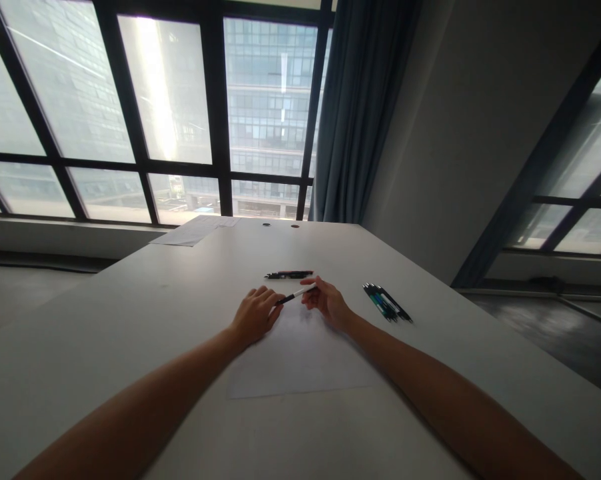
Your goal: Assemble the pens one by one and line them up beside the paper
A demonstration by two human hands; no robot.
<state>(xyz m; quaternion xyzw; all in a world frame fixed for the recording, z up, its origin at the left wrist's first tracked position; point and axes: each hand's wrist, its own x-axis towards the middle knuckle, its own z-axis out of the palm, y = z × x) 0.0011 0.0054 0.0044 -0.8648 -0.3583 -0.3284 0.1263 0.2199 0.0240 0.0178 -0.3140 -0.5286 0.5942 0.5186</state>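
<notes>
A black-and-white pen (296, 294) is held between my two hands, tilted up toward the right. My left hand (255, 313) grips its dark end. The fingers of my right hand (326, 303) pinch the white end. Beneath my hands a sheet of white paper (300, 367) lies flat on the table; my forearms and hands cover part of its sides. Just beyond my hands rest a few dark pens (288, 275), side by side. To the right of my right hand is a group of several pens (386, 303), some with green or blue parts.
The long white table (130, 327) stretches toward the windows. Printed sheets (193, 231) lie at its far left corner. Two round dark discs or holes (280, 225) show near the far edge. A blue curtain (350, 120) hangs behind the table, beside a grey wall (440, 147).
</notes>
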